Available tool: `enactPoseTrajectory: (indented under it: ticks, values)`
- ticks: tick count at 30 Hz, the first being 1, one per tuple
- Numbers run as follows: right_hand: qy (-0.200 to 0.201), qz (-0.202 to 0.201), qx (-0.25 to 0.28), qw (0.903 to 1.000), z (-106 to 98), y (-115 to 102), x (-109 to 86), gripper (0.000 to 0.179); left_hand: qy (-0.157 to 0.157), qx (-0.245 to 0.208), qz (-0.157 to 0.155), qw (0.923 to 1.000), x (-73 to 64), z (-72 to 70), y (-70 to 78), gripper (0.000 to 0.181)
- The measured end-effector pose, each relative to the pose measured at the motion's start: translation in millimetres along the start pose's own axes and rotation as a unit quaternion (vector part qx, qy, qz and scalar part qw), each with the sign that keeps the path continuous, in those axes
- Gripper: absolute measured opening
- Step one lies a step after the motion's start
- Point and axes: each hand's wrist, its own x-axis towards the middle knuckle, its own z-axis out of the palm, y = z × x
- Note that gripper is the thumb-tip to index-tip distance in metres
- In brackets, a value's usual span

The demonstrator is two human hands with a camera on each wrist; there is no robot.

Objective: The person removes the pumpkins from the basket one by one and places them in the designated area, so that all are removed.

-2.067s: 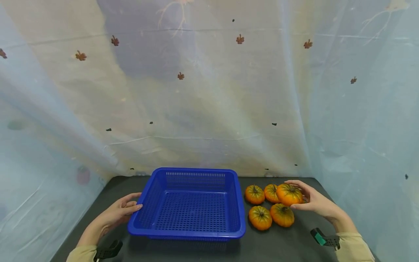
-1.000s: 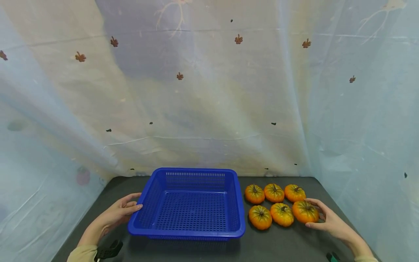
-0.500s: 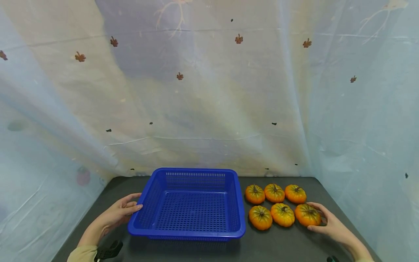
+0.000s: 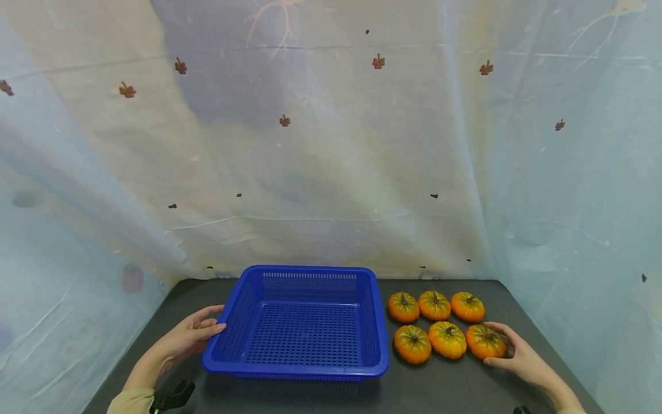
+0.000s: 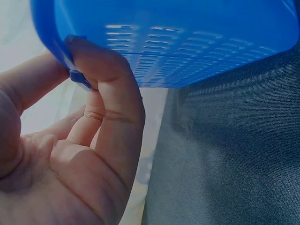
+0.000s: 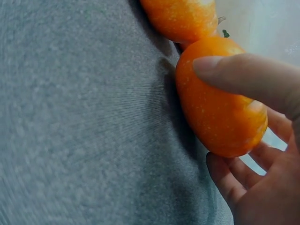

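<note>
A blue plastic basket (image 4: 297, 371) with slotted walls stands on the dark table. My left hand (image 4: 185, 338) pinches its left rim between thumb and curled fingers; the left wrist view shows the fingers (image 5: 119, 112) hooked at the rim. To the basket's right lie small orange pumpkins in two rows. My right hand (image 4: 524, 357) holds the front-right pumpkin (image 4: 485, 341), thumb on its near side and fingers round the far right side. In the right wrist view this pumpkin (image 6: 215, 103) rests on the cloth, beside another pumpkin (image 6: 180, 18).
The back row has a left pumpkin (image 4: 403, 307), a middle pumpkin (image 4: 434, 305) and a right pumpkin (image 4: 468, 307). In front lie a pumpkin (image 4: 412, 345) near the basket and another pumpkin (image 4: 447, 340). A pale printed curtain (image 4: 331, 172) hangs behind the table (image 4: 414, 391).
My right hand has brought a pumpkin from above the back rows rightward and forward, down to the front row's right end. The left hand and basket have stayed in place.
</note>
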Motion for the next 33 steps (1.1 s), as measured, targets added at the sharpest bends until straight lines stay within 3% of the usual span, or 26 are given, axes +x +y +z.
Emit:
enactPoseTrajectory:
  ticks: [15,33]
  values:
    - [-0.003,0.038,0.018,0.9991,4.3,1.2,3.1,0.079,-0.014,-0.008,0.002,0.9999,0.0,-1.1,-0.9,0.071]
    - [0.019,0.006,0.055,0.9983,0.8,0.5,-3.5,0.078,-0.017,-0.004,0.009,0.9998,-0.7,-2.4,-2.8,0.068]
